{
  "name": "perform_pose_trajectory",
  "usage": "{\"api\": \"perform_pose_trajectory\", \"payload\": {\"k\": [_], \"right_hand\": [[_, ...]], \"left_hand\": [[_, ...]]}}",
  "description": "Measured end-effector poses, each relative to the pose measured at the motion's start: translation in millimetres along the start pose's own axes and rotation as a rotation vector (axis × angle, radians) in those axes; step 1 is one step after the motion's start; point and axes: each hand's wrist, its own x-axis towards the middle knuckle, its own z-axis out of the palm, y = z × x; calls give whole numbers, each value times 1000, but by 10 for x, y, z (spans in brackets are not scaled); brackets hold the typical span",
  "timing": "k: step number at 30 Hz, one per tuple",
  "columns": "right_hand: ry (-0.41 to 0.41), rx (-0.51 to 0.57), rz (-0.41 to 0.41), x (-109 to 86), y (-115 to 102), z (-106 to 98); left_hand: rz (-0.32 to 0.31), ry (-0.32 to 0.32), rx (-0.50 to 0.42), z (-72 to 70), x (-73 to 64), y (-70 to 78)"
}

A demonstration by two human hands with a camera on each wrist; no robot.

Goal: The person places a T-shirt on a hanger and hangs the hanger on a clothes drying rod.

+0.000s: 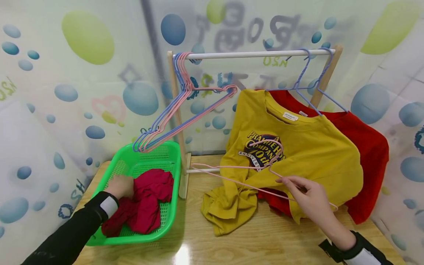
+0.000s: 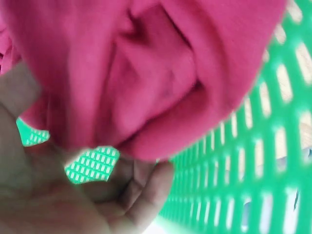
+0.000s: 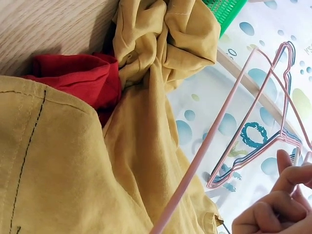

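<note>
In the green basket, my left hand (image 1: 120, 186) is at the near left side of a crumpled crimson garment (image 1: 149, 200). The left wrist view shows its curled fingers (image 2: 151, 190) at the lower folds of the cloth, which partly hides the grip. My right hand (image 1: 309, 195) pinches a pink hanger (image 1: 232, 180) by its sloping arm near the hook. That hanger is held in front of a yellow T-shirt (image 1: 298, 147) with a printed chest. The T-shirt hangs on a blue hanger (image 1: 303, 77), before a red garment (image 1: 371, 147) on another blue hanger.
A rack with a white rail (image 1: 245, 55) and wooden posts stands on the wooden table (image 1: 212, 250). Several pink and blue hangers (image 1: 185, 95) hang bunched at its left end, above the green basket (image 1: 165, 235). A patterned curtain (image 1: 139, 44) closes off the back.
</note>
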Motion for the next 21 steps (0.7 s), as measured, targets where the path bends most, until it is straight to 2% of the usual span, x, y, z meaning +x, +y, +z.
{"api": "perform_pose_trajectory", "payload": {"k": [3,7,12,14,16,19,21], "right_hand": [[1,9,7,-3,18,10],[4,20,22,-4,38,1],[12,13,20,10,49,-29],[10,6,21,12,53,-42],[10,0,19,11,53,-51],[15,-8,27,9,68,-53],[16,-9,35,8,69,-50]], "left_hand": [[49,87,2,-10,-30,-31],[125,150,-139,-103,-129,-37],[301,206,-281,-301,-340,-1],[372,169,-343,-406,-446,23],[429,102,-432,-508,-539,49],[471,-34,-624,-633,-645,82],[484,-99,-737,-681,-693,105]]}}
